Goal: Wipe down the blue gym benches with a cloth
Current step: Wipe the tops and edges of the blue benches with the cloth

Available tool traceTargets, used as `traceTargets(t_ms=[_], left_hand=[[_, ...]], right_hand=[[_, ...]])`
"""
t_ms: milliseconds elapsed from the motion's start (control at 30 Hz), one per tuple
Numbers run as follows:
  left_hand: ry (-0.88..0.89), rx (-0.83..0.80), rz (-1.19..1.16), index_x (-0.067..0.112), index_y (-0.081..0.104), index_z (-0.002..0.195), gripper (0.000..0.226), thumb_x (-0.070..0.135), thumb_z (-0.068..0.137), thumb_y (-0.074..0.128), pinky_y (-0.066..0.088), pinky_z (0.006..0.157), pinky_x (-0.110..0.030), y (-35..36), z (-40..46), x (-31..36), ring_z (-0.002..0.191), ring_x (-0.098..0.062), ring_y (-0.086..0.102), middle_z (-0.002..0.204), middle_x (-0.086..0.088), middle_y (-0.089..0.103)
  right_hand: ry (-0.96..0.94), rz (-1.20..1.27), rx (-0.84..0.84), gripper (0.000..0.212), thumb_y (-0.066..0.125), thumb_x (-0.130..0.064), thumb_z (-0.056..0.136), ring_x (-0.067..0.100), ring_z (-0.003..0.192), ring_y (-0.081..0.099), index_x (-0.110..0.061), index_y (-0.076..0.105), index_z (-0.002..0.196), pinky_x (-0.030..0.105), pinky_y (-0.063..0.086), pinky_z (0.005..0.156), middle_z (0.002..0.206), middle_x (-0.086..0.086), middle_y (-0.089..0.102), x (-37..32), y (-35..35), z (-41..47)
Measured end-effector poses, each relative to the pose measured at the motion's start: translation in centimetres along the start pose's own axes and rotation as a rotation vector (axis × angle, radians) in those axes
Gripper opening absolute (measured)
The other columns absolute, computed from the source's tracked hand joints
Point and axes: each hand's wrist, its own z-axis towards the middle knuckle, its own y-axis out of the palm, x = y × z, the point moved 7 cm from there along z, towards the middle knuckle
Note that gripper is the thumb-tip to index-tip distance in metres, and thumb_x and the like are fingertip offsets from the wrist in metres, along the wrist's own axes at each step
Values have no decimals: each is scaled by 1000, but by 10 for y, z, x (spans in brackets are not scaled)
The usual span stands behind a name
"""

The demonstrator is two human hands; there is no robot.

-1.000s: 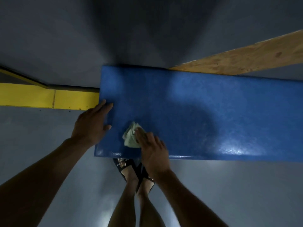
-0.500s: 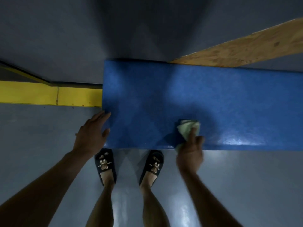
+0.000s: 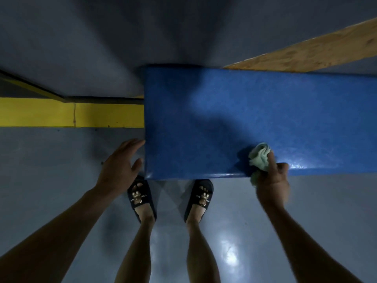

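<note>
A blue padded gym bench (image 3: 234,119) runs from the middle of the view to the right edge, its left end in front of me. My right hand (image 3: 273,180) grips a crumpled pale green cloth (image 3: 260,156) and holds it against the bench's near edge. My left hand (image 3: 120,166) is open, fingers straight, touching the bench's left end near its front corner.
A yellow beam (image 3: 71,114) lies on the grey floor left of the bench. A wooden board (image 3: 306,50) slants away behind the bench at the right. My feet in black slippers (image 3: 140,197) stand just in front of the bench.
My right hand has slid the cloth rightward along the bench's near edge. My left hand has stayed at the bench's left end.
</note>
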Motion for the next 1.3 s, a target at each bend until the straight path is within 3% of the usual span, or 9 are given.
traceTargets(t_ms=[133,267,400,567,667,767,900,1033,1300], left_hand=[[-24,-4,-34,20,48,140,51,12,91,62,48,90,-35,0,-3,-19,114,-20,59,140,-1,51],[-40,-2,-79,22,49,139,50,12,92,62,47,88,-30,-1,-2,-27,107,-16,60,136,1,53],[-29,-7,-110,24,49,139,49,13,92,62,50,88,-32,-5,1,-32,106,-15,61,134,2,54],[-35,-9,-127,23,49,139,49,16,92,62,48,87,-29,-8,2,-42,107,-13,61,136,1,54],[-59,1,-166,24,49,138,48,15,92,61,47,86,-26,-11,1,-49,107,-11,61,136,2,54],[-69,12,-178,22,51,137,48,13,91,63,45,83,-24,-14,-1,-55,106,-10,61,134,1,55],[-67,31,-178,20,52,136,46,12,92,62,42,81,-23,-22,-5,-65,98,-5,56,132,1,56],[-46,34,-182,22,51,137,48,13,91,63,42,80,-22,-29,-7,-78,98,-6,57,134,1,55],[-76,16,-234,20,48,140,46,16,95,58,41,82,-23,-24,-16,-90,101,-8,58,138,0,52]], right_hand=[[119,177,-45,74,49,-12,91,36,97,59,-30,14,154,40,47,74,131,10,40,-99,55,-72],[-301,119,-216,85,65,-17,84,21,84,60,-11,16,153,32,58,62,123,10,46,-190,76,-130],[-661,-145,-173,73,64,-17,77,28,60,59,-17,41,146,36,53,45,108,10,53,-162,55,-93],[-41,-121,-145,83,65,-22,81,39,77,60,-34,22,151,38,45,63,119,11,38,-63,16,-20],[102,12,-58,81,58,-20,84,43,85,60,-30,17,153,37,40,66,121,13,37,-100,42,-54],[-56,171,-126,73,38,-23,87,27,93,60,-32,10,154,40,54,71,132,8,40,-185,81,-124],[-472,105,-294,83,69,-16,79,14,75,63,-23,28,151,24,57,56,121,7,49,-254,99,-165],[-820,-141,-147,73,78,-19,71,13,51,54,-28,50,139,22,44,46,104,5,57,-260,82,-120],[-714,-96,-59,55,68,-10,77,26,78,59,-26,59,129,30,47,61,108,8,54,-274,69,-66]])
